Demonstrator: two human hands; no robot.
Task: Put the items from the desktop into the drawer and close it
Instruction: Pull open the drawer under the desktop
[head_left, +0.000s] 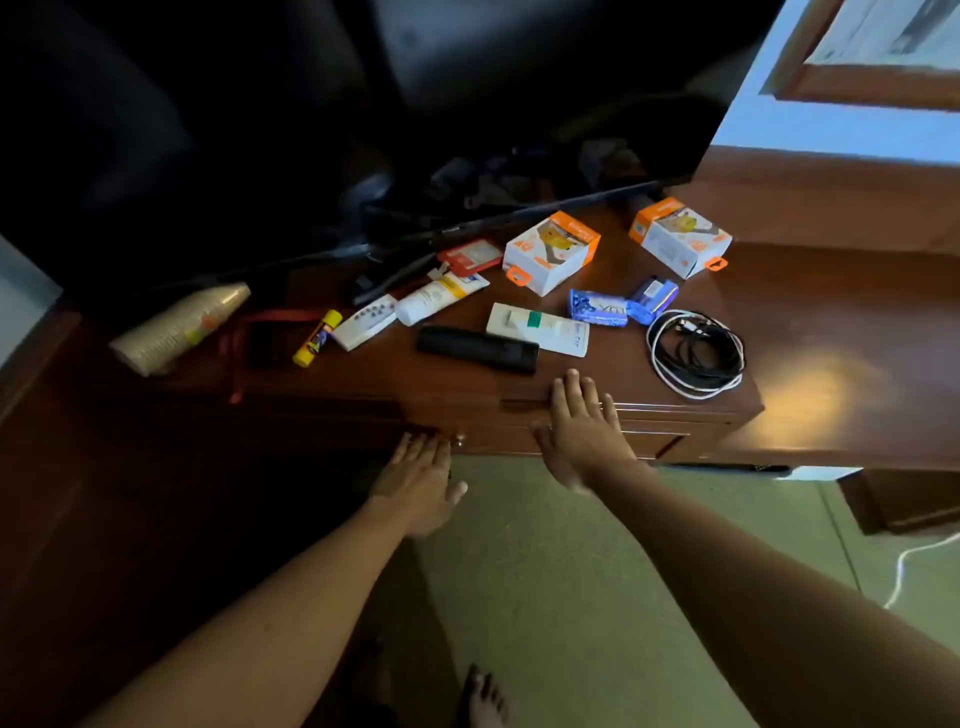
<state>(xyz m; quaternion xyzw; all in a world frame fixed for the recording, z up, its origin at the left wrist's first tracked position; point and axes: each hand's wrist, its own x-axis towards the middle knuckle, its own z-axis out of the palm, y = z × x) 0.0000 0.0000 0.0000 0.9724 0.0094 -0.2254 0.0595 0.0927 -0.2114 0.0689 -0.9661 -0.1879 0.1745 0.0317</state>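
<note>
Right now both hands reach for the drawer (597, 434) under the desk (779, 332) edge — left hand (418, 480) flat, fingers straight, tips by the small knob (459, 440); right hand (582, 431) spread over the drawer front, fingertips on the desk edge just before the black remote (478, 349).

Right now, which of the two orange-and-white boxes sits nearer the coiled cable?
The right-hand orange-and-white box, at the desktop's back right corner, almost straight behind the coiled cable. The other box sits further left, beside the red card.
</note>
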